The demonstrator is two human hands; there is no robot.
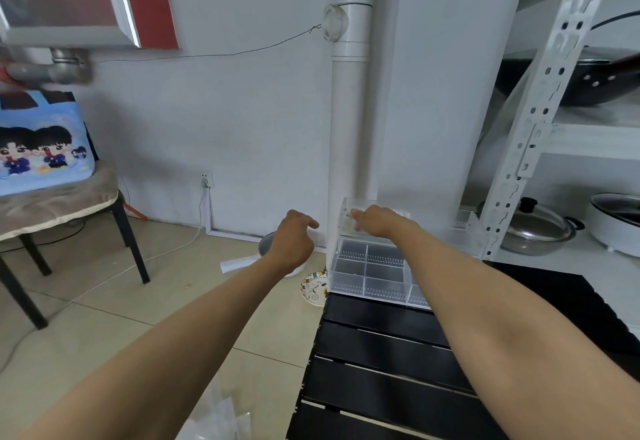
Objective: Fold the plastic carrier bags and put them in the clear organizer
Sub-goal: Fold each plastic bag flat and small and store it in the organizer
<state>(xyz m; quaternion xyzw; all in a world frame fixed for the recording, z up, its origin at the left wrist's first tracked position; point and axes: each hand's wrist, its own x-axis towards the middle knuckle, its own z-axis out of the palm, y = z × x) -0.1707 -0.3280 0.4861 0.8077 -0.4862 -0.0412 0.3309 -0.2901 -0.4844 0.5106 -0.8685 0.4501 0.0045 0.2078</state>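
Note:
The clear organizer [367, 271] stands at the far end of a black slatted table [377, 353]; its grid of compartments shows through the top. A clear raised part of it, like a lid or upper box [346, 205], stands at the back. My right hand [375, 221] reaches onto that raised part, with something whitish and crumpled [348, 227] just under the fingertips. Whether the fingers pinch anything is hidden. My left hand [294, 242] hovers left of the organizer with loosely curled fingers, holding nothing. Translucent plastic bags [221, 419] lie at the bottom edge of the view.
A white pipe [348, 128] runs down the wall behind the organizer. A patterned dish [313, 289] and a round pot [268, 244] sit on the tiled floor to the left. A white metal rack [530, 121] with pots stands on the right, and a chair [69, 204] on the left.

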